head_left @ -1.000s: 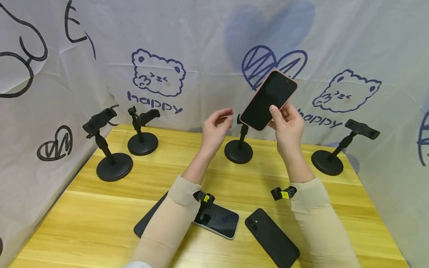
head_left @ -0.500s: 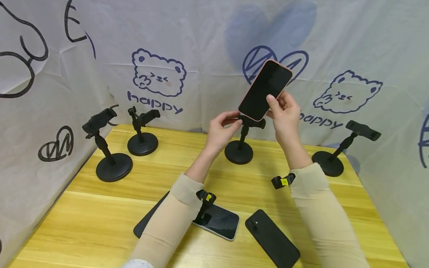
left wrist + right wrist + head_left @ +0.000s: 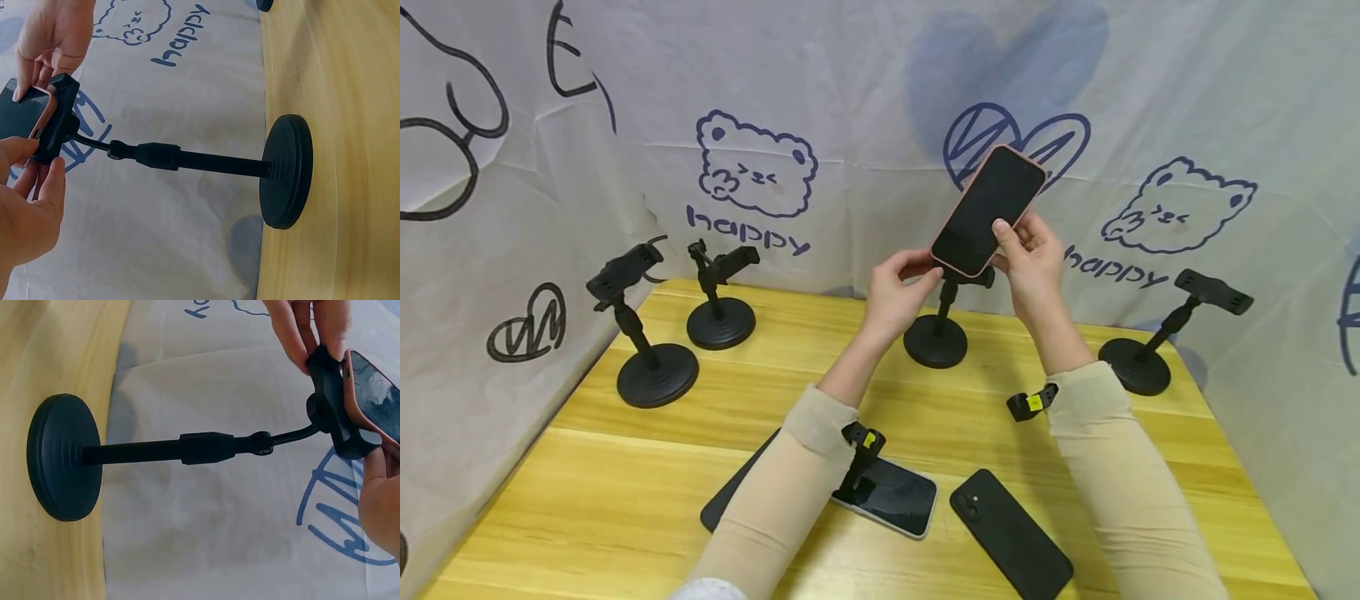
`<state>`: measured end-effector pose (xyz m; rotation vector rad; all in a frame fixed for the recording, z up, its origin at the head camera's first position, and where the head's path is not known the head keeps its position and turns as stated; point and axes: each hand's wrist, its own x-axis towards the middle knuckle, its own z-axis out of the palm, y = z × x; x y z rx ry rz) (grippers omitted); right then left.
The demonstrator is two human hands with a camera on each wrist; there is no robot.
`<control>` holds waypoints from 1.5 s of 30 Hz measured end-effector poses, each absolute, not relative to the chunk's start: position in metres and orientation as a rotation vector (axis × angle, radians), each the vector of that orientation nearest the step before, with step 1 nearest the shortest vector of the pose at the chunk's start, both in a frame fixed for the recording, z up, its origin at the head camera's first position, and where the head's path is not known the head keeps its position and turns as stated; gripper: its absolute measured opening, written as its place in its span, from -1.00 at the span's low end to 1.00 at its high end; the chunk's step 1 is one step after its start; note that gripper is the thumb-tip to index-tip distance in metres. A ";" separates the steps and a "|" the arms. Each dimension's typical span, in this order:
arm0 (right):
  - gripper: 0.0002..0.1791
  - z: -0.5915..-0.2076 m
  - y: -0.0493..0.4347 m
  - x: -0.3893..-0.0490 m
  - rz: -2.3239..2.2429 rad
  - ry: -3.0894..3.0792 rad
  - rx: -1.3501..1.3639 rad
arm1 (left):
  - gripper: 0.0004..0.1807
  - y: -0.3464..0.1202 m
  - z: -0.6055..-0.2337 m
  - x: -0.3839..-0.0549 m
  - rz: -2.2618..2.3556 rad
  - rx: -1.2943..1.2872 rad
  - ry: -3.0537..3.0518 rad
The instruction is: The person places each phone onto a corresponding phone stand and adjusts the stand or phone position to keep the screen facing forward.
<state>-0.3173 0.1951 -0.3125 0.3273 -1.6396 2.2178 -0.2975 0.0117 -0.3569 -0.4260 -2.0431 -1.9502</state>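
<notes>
My right hand (image 3: 1036, 262) holds a phone (image 3: 988, 208) in a pink case, tilted with its dark screen towards me, the thumb on the screen side. The phone's lower end sits at the clamp (image 3: 61, 119) of the middle black phone stand (image 3: 936, 342); whether the clamp grips it I cannot tell. My left hand (image 3: 895, 292) pinches the clamp's left end, its thumb near the phone's lower corner. In the right wrist view, the left hand's fingertips (image 3: 336, 350) touch one end of the clamp, and the phone's pink edge (image 3: 351, 397) lies along it.
Two more black phone stands (image 3: 658, 375) (image 3: 721, 323) are at the left, another stand (image 3: 1135, 367) at the right. On the wooden table (image 3: 572, 500) lie a black phone (image 3: 1011, 533) face down, a pale-edged phone (image 3: 898, 500) and a dark phone (image 3: 733, 492), partly under the left sleeve.
My left hand has moved right and up to the middle stand's clamp and taken hold of it. The right hand has brought the phone left, first raising it, then lowering it slightly to the clamp.
</notes>
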 end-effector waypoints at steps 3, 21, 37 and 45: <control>-0.87 -0.315 0.198 -0.318 2.270 -1.602 0.332 | -0.71 0.012 -0.357 -0.297 -1.945 -0.423 -2.050; -0.60 -0.322 0.207 -0.316 2.313 -1.616 0.403 | -0.71 0.016 -0.354 -0.295 -1.918 -0.397 -2.062; -0.66 -0.322 0.215 -0.314 2.049 -1.855 0.491 | -0.70 0.005 -0.345 -0.299 -1.679 -0.541 -2.257; -0.70 -0.320 0.218 -0.316 1.981 -1.918 0.507 | -0.69 -0.001 -0.339 -0.302 -1.575 -0.604 -2.320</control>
